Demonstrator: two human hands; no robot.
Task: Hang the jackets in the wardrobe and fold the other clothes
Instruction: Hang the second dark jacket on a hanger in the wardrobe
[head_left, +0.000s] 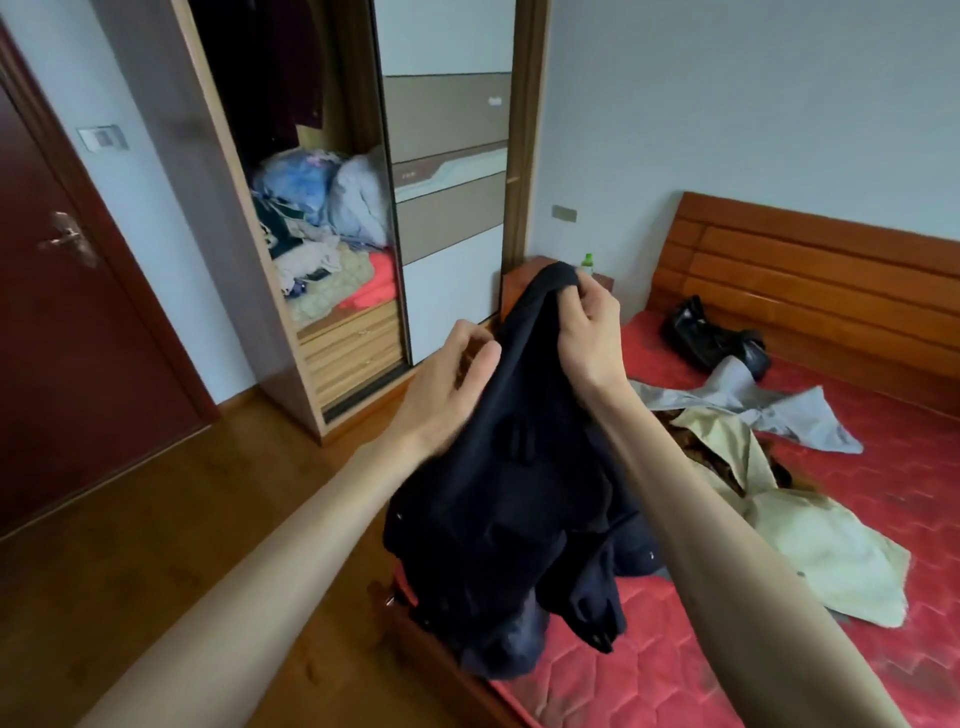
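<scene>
Dark jacket (498, 499), soft, bulky, droops over bed's (675, 675) near edge; right hand (587, 332) pinches collar, left hand (452, 384), fingers curled, grips fabric; best held by shoulders.

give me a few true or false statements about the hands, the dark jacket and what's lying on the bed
1. Both hands grip the dark jacket. True: the left hand and right hand hold its top.
2. The wardrobe is closed. False: it stands open, with piled clothes inside.
3. A beige garment lies on the red mattress. True.
4. The black bag sits on the floor. False: it is on the bed near the headboard.
5. The dark jacket hangs on a hanger. False: no hanger shows.
</scene>
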